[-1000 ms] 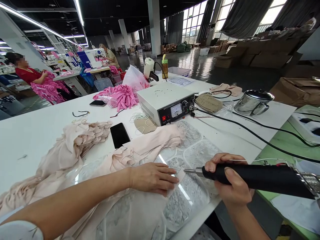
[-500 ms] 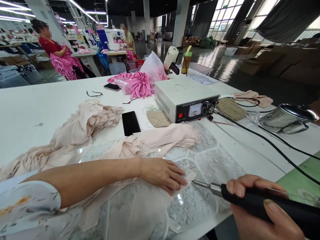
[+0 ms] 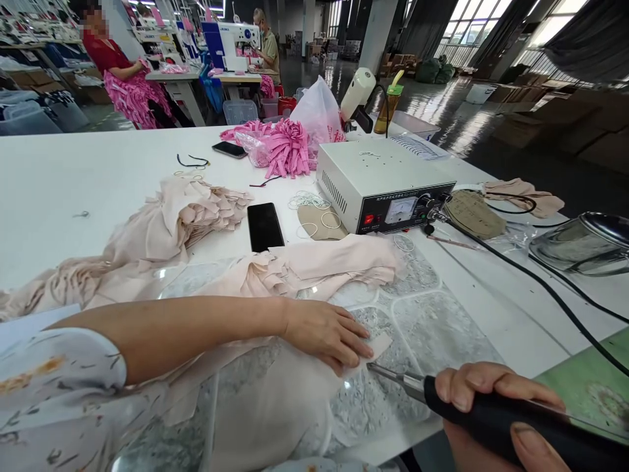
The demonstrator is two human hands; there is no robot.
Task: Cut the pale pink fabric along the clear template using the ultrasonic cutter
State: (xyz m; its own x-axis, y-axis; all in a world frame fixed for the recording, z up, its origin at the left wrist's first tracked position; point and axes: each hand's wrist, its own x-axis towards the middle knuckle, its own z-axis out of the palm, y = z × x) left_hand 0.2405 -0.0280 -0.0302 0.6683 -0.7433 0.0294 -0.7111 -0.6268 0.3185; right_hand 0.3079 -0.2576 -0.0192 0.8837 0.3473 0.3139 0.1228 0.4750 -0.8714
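Note:
My left hand (image 3: 328, 333) lies flat with its fingers stretched out, pressing a thin beige fabric piece (image 3: 280, 400) onto a clear patterned table mat (image 3: 435, 328). A narrow end of the fabric shows past the fingertips. In my right hand (image 3: 491, 379) is a corded ultrasonic cutter (image 3: 484, 416) with a black handle and slim metal tip. Its tip points left, close to the fabric edge just below my left fingertips; whether it touches, I cannot tell. Behind my left hand lies a bunched stack of beige fabric (image 3: 339, 259).
A control box (image 3: 388, 167) with a meter stands at the back, its black cable (image 3: 535, 278) crossing the right side. Around it are a phone (image 3: 265, 226), pink fabric strips (image 3: 287, 147), another beige pile (image 3: 181, 210) and a metal pot (image 3: 582, 242). Two people are in the background.
The view has shifted, so the table objects sit farther right. The cutter's tip has moved from the fabric's narrow end toward its lower edge, nearer my left fingers.

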